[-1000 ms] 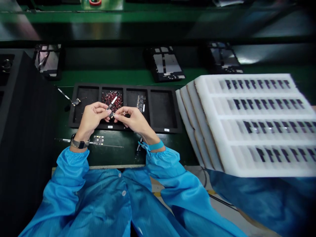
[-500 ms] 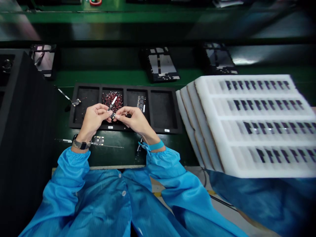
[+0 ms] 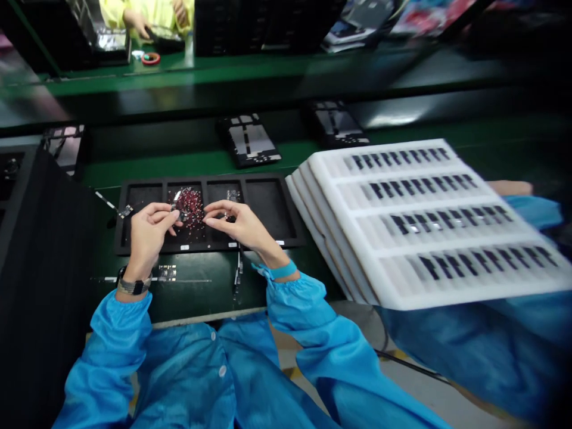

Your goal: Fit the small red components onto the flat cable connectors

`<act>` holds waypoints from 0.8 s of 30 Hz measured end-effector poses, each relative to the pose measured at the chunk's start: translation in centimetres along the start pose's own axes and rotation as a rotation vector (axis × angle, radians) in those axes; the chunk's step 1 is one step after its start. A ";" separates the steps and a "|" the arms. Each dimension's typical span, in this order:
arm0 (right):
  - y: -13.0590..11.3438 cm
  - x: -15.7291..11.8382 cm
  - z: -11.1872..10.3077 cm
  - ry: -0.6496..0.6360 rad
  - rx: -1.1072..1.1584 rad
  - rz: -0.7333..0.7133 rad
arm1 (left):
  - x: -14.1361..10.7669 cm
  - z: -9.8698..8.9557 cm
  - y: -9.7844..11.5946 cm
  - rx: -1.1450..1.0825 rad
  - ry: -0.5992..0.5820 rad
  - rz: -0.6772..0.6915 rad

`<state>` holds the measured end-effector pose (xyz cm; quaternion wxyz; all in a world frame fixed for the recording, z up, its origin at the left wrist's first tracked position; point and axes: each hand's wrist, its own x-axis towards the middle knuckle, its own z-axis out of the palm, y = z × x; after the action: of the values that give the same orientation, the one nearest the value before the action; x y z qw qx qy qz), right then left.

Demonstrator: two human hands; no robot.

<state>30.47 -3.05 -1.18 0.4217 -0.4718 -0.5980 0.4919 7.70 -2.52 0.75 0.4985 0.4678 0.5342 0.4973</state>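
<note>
My left hand [image 3: 149, 235] pinches a small circuit board [image 3: 181, 217] over the black tray [image 3: 273, 208], its white-tipped strip [image 3: 177, 196] angled up beside a heap of small red pieces [image 3: 192, 202]; my right hand [image 3: 243, 226], at the board half a second ago, has parted from it and hangs above the divider right of the heap, thumb and forefinger narrow at the tips; whether a tiny piece sits between them, I cannot tell; the board thus rests in my left grip alone; my view has lifted too, bringing in a co-worker's hand [image 3: 137, 22] across the bench.
</note>
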 end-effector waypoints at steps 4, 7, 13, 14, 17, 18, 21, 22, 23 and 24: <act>1.8 -0.3 -5.4 0.204 0.093 0.065 | 1.9 1.3 2.4 0.131 0.051 0.157; 3.4 -0.1 -8.2 0.397 0.210 0.040 | 5.4 3.9 4.2 0.349 0.120 0.376; 4.2 0.3 -9.5 0.482 0.269 0.019 | 14.6 14.5 4.5 1.049 -0.036 0.648; 4.2 0.4 -9.6 0.480 0.270 0.026 | 15.7 16.6 4.1 1.176 -0.118 0.652; 4.6 0.6 -10.0 0.475 0.282 0.050 | 17.3 22.2 2.5 1.379 -0.352 0.644; 4.8 0.6 -10.1 0.473 0.283 0.061 | 17.5 23.5 2.0 1.394 -0.405 0.643; 5.5 0.9 -10.5 0.455 0.284 0.064 | 17.4 25.4 0.8 1.429 -0.506 0.639; 5.8 1.0 -10.6 0.439 0.290 0.052 | 17.3 25.4 0.7 1.443 -0.522 0.636; 6.0 1.1 -10.6 0.417 0.301 0.037 | 17.2 25.2 0.7 1.459 -0.531 0.635; 6.2 1.2 -10.6 0.393 0.315 0.021 | 17.1 24.7 0.9 1.470 -0.533 0.639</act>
<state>41.41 0.56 -5.58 0.5929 -0.4931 -0.4157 0.4822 31.22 16.19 0.33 0.0121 0.9034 0.4284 0.0133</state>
